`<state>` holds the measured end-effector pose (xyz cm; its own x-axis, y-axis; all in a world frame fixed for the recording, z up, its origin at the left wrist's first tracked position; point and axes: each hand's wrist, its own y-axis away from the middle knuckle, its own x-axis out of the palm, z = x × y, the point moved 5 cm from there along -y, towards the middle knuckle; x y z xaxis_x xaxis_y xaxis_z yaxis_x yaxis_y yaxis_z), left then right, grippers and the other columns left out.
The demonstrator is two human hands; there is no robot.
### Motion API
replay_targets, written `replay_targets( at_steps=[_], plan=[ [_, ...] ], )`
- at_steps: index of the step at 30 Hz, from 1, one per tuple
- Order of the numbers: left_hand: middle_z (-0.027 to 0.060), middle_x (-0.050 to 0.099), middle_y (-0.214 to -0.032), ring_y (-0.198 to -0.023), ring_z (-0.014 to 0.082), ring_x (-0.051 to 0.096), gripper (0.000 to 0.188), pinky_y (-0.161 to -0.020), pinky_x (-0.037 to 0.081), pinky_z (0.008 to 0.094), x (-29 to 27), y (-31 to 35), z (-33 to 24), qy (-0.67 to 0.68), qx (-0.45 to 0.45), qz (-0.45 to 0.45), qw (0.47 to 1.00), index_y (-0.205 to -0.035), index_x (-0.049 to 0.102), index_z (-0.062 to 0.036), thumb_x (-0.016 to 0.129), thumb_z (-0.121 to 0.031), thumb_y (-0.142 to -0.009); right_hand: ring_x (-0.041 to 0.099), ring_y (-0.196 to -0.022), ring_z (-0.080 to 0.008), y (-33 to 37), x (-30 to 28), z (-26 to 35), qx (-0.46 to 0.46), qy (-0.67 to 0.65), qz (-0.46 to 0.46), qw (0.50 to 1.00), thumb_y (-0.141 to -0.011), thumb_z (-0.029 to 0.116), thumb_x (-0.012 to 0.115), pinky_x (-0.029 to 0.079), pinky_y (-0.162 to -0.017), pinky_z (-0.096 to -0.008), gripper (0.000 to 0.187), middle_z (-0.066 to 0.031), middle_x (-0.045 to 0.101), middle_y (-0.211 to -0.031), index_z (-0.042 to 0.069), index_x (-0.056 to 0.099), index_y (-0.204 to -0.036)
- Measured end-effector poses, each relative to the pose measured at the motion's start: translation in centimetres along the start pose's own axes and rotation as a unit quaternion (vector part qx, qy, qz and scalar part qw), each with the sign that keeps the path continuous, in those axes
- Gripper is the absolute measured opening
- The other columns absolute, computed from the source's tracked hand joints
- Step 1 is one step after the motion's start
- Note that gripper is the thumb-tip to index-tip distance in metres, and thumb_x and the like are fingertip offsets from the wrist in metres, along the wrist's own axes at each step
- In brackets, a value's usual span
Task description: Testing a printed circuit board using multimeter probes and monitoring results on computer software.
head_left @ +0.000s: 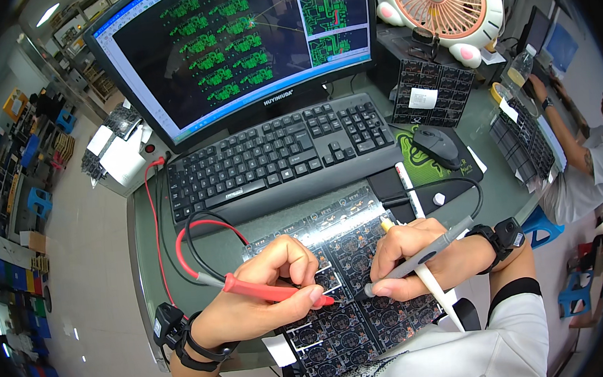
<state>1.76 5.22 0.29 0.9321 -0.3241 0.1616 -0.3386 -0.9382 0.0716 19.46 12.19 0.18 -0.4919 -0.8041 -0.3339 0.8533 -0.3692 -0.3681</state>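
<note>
My left hand (244, 310) is closed around a red test probe (267, 289), whose tip points down at the middle of a dark circuit board panel (335, 349). A grey test probe (430, 248) is pinched in my right hand (466, 257), its dark tip close to the red one over the same panel. A slim white pen (436, 293) with a yellowish end also passes between the right hand's fingers. Whether the probe tips touch the board cannot be made out. The panel lies tilted against the desk edge, near my body, with rows of repeated small boards.
Behind the panel stand a black keyboard (263, 156) and a monitor (213, 61) showing green board layouts. A mouse (436, 146) rests on a green-black pad at the right, by a white marker (408, 187). Red and black leads (202, 228) loop at the left. Another person (582, 159) sits at far right.
</note>
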Motion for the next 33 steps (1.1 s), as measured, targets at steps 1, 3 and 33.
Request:
replay_targets(
  at_steps=[1, 3, 33],
  plan=[
    [0.0015, 0.042, -0.087, -0.081, 0.0055, 0.042, 0.026, -0.082, 0.055, 0.0295, -0.02, -0.01, 0.02, 0.0, 0.0, 0.0, 1.0, -0.084, 0.036, -0.0063, 0.061, -0.002, -0.088, 0.06, -0.056, -0.0137, -0.02, 0.0, 0.0, 0.001, 0.0, 0.0, 1.0, -0.083, 0.018, 0.073, 0.044, -0.048, -0.0263, 0.022, -0.0035, 0.06, -0.068, 0.005, 0.055, -0.08],
    [0.0016, 0.043, -0.087, -0.081, 0.0055, 0.042, 0.026, -0.08, 0.054, 0.0279, -0.03, -0.02, -0.02, -0.013, 0.005, 0.001, 1.0, -0.084, 0.036, -0.0065, 0.061, -0.001, -0.088, 0.06, -0.055, -0.0132, -0.05, -0.01, 0.0, 0.006, 0.0, 0.001, 1.0, -0.083, 0.018, 0.073, 0.043, -0.048, -0.0262, 0.022, -0.0033, 0.06, -0.067, 0.005, 0.056, -0.08],
    [0.0027, 0.046, -0.087, -0.079, 0.007, 0.042, 0.025, -0.068, 0.039, 0.0233, -0.32, 0.06, 0.28, -0.017, 0.02, -0.009, 1.0, -0.083, 0.038, -0.0075, 0.062, -0.002, -0.086, 0.06, -0.055, -0.0143, 0.04, 0.11, -0.08, 0.0, 0.006, -0.001, 1.0, -0.083, 0.02, 0.073, 0.044, -0.048, -0.0266, 0.023, -0.003, 0.06, -0.068, 0.006, 0.055, -0.08]
  ],
)
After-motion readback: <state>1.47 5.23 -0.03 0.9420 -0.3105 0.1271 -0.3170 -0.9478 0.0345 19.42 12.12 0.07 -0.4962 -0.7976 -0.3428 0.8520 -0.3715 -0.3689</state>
